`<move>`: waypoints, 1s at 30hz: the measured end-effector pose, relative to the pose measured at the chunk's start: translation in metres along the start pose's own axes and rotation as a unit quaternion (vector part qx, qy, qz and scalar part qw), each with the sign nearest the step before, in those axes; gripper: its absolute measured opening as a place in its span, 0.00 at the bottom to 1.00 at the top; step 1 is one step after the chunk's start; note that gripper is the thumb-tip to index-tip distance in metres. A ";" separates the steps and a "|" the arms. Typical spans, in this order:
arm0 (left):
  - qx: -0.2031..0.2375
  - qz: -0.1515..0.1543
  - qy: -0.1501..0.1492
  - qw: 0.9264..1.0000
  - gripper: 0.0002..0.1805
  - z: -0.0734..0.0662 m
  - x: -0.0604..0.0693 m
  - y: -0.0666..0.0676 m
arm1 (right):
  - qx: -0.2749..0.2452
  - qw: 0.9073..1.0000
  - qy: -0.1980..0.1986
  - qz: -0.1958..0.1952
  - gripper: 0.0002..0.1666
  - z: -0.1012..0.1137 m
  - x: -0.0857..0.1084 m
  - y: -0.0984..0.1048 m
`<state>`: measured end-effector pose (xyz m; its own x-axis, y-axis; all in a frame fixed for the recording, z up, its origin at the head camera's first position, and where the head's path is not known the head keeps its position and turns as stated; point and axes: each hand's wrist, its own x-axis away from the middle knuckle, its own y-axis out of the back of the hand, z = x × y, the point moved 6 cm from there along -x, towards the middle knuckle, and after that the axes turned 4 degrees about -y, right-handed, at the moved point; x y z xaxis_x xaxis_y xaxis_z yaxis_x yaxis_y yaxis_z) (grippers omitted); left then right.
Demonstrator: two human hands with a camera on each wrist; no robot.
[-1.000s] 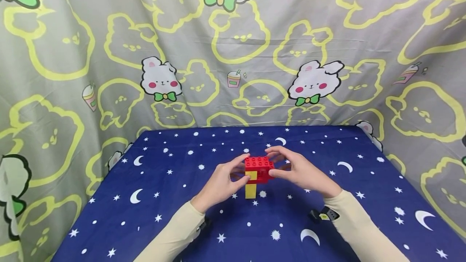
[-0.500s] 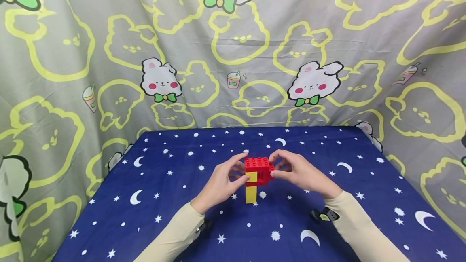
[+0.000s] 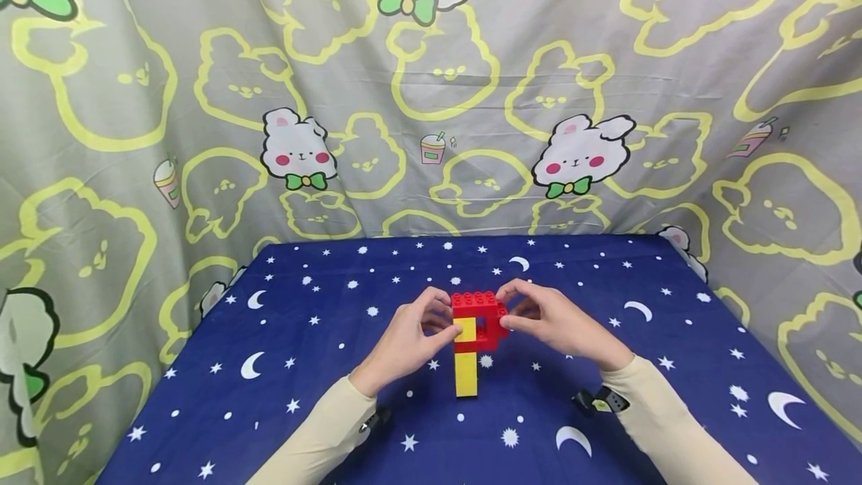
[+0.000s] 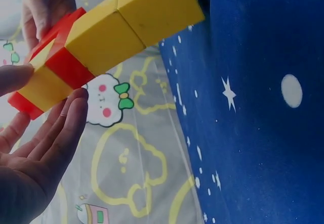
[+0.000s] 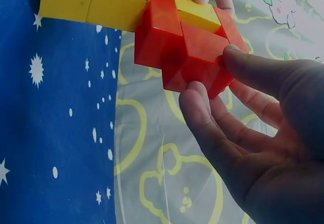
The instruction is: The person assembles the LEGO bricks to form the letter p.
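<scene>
A P-shaped build of toy building bricks [image 3: 474, 310] is held up between both hands. Red bricks with studs on top form a loop around a small gap, along with one yellow brick. Below hangs a leg of stacked yellow bricks [image 3: 466, 374], its two lower bricks plain in the left wrist view. My left hand [image 3: 411, 335] pinches the left side, thumb on the yellow brick [image 4: 48, 85]. On the other side my right hand [image 3: 555, 320] pinches the protruding red brick [image 5: 205, 49] between thumb and fingers. Some left fingers are hidden behind the build.
A dark blue cloth with white stars and moons covers the table [image 3: 303, 410]. Behind it and at both sides hangs a grey curtain [image 3: 377, 88] with cartoon animals. Dark wrist straps [image 3: 609, 398] sit under the sleeves.
The brick build has tilted, its lower end swinging toward me, so more of the yellow leg and the gap show. My right fingers have drawn in closer on the red brick.
</scene>
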<state>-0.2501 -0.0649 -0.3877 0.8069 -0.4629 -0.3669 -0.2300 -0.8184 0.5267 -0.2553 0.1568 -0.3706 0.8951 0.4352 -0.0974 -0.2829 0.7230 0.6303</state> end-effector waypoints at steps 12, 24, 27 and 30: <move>-0.012 -0.005 0.018 1.000 0.18 0.003 0.002 -0.001 | 0.007 1.000 -0.010 0.002 0.21 -0.007 -0.001 -0.004; -0.010 -0.006 0.057 0.998 0.20 0.014 0.003 -0.003 | -0.011 1.000 -0.027 -0.005 0.22 -0.023 -0.009 -0.015; -0.001 -0.002 0.073 0.997 0.21 0.017 0.003 -0.004 | -0.018 0.999 -0.026 -0.004 0.23 -0.028 -0.012 -0.019; 0.011 0.003 0.089 0.996 0.21 0.022 0.003 -0.006 | -0.022 0.999 -0.030 -0.004 0.23 -0.032 -0.013 -0.022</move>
<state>-0.2581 -0.0687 -0.4084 0.8883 -0.4026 -0.2210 -0.2463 -0.8237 0.5107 -0.2715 0.1523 -0.4077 0.9158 0.3979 -0.0543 -0.2905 0.7498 0.5944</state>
